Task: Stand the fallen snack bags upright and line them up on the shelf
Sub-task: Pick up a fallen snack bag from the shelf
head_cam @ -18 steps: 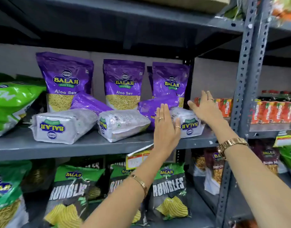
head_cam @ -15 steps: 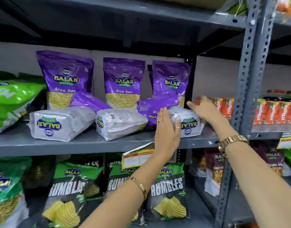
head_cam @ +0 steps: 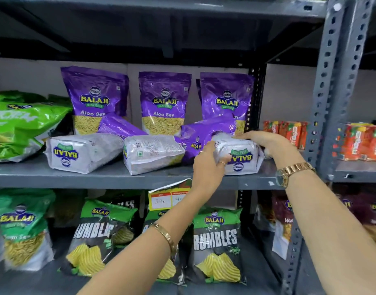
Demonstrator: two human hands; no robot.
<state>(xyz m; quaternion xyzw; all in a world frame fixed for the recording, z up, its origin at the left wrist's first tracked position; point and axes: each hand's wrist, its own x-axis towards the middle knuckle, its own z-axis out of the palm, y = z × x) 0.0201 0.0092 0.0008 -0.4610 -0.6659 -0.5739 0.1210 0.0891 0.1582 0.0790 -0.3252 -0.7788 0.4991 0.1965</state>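
Three purple Balaji Aloo Sev bags lie fallen on the grey shelf (head_cam: 110, 177), their silver bottoms facing me: a left one (head_cam: 80, 153), a middle one (head_cam: 152, 152) and a right one (head_cam: 239, 155). Both hands grip the right fallen bag: my left hand (head_cam: 207, 167) on its left end, my right hand (head_cam: 265, 141) over its top right. Behind them stand three upright purple bags, left (head_cam: 95, 96), middle (head_cam: 164, 101) and right (head_cam: 226, 96).
A green bag (head_cam: 21, 124) leans at the shelf's left end. A perforated grey upright post (head_cam: 336, 81) borders the right side, with red-orange packets (head_cam: 289, 133) beyond it. Rumbles chip bags (head_cam: 218, 241) and a price tag (head_cam: 169, 196) sit below.
Both hands moved down from open in front of the shelf onto the right fallen bag and closed on it. The view has shifted closer.
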